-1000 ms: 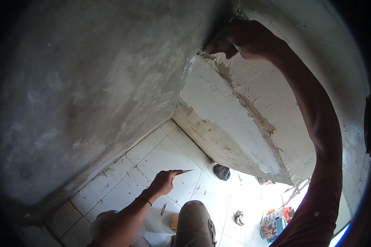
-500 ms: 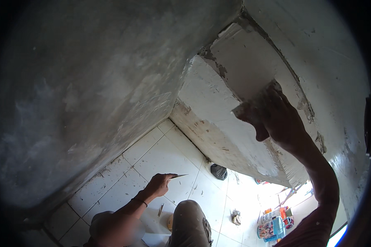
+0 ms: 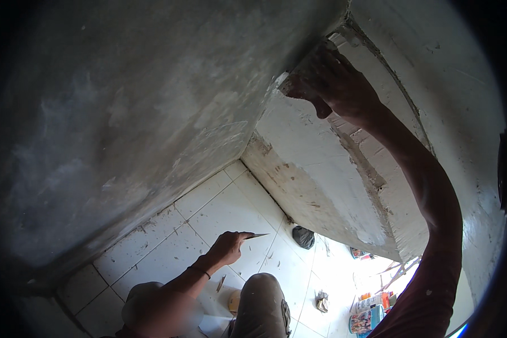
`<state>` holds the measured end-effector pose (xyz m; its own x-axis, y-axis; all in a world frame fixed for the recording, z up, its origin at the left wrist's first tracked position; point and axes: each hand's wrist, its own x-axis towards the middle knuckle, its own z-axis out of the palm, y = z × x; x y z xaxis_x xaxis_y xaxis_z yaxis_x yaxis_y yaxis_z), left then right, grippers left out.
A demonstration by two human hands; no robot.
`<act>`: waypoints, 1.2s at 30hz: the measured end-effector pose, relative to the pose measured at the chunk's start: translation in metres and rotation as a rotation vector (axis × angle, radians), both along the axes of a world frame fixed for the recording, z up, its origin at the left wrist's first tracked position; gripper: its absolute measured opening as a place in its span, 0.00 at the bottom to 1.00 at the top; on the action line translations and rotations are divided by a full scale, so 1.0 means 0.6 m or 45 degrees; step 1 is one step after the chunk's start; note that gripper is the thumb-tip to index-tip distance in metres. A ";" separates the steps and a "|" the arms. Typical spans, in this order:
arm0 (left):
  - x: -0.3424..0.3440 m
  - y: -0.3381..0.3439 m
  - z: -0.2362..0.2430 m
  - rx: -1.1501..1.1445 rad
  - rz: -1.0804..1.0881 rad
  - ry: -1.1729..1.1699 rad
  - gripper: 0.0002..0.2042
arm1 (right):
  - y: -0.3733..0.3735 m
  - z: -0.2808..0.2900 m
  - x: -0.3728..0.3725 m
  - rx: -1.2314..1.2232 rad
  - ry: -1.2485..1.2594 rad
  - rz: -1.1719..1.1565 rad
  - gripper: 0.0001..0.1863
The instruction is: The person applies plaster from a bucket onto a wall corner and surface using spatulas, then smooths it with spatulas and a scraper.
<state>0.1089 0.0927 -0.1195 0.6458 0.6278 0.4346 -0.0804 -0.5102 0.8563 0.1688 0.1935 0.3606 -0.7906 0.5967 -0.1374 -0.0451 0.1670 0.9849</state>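
High on a partly plastered ledge (image 3: 315, 141), my right hand (image 3: 346, 93) is closed on a flat, wide scraper (image 3: 290, 85). The tool lies against the surface close to the corner with the grey wall (image 3: 141, 101), mostly covered by my fingers. Lower down, my left hand (image 3: 228, 248) grips a putty knife (image 3: 258, 235), its thin blade seen nearly edge-on and pointing right over the tiles. Pale, smooth filler covers part of the ledge, with rough brown patches and a bare strip along its edge.
White floor tiles (image 3: 219, 208) carry scattered crumbs. A black bag (image 3: 303, 237) sits at the base of the ledge, with a crumpled wrapper (image 3: 321, 301) nearer. Paint cans (image 3: 366, 321) stand at lower right. My bent knee (image 3: 263, 298) is below; a pale round container (image 3: 234, 303) is beside it.
My right hand has moved up and left along the ledge with the scraper, nearer the corner. My left hand has shifted slightly right, still holding the putty knife.
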 end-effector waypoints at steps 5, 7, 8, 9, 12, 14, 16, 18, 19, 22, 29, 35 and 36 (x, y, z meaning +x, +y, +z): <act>0.012 -0.003 -0.020 0.004 -0.006 0.007 0.17 | 0.007 -0.001 0.015 0.019 0.024 0.000 0.36; 0.016 -0.005 -0.023 0.033 -0.002 -0.039 0.17 | -0.002 -0.001 0.011 -0.070 0.121 -0.046 0.37; 0.019 -0.005 -0.024 0.032 -0.010 -0.036 0.17 | -0.009 0.000 0.015 -0.070 0.124 -0.054 0.37; 0.015 -0.004 -0.010 -0.013 -0.029 0.005 0.17 | -0.021 0.002 0.021 -0.053 0.099 -0.071 0.37; 0.018 -0.002 -0.009 -0.047 -0.042 0.000 0.17 | -0.084 -0.001 0.037 -0.032 0.127 -0.144 0.38; 0.013 0.001 -0.027 -0.043 -0.017 -0.041 0.17 | -0.145 -0.011 0.050 -0.032 0.204 -0.244 0.38; 0.014 0.003 -0.038 0.007 0.022 -0.055 0.17 | -0.224 -0.013 0.074 0.007 0.228 -0.355 0.36; 0.011 0.004 -0.034 -0.006 0.004 -0.008 0.17 | -0.296 -0.023 0.093 0.043 0.240 -0.400 0.34; 0.004 0.007 -0.036 -0.028 -0.002 0.061 0.17 | -0.325 -0.032 0.099 0.020 0.291 -0.483 0.33; 0.001 0.007 -0.030 -0.013 0.026 0.029 0.17 | -0.329 -0.014 0.061 0.021 0.317 -0.482 0.30; 0.020 -0.011 -0.013 0.015 0.052 -0.093 0.18 | -0.094 0.081 -0.012 0.004 0.101 -0.003 0.34; 0.013 -0.011 0.000 -0.031 0.016 0.066 0.19 | -0.010 0.101 -0.010 -0.008 0.107 -0.090 0.40; 0.014 -0.011 -0.007 -0.004 0.043 0.007 0.18 | -0.007 0.103 -0.013 -0.015 0.072 -0.113 0.40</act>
<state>0.1175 0.0861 -0.1237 0.6264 0.6506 0.4294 -0.0587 -0.5099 0.8582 0.1612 0.1896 0.4222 -0.7416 0.6631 -0.1017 0.0259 0.1798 0.9834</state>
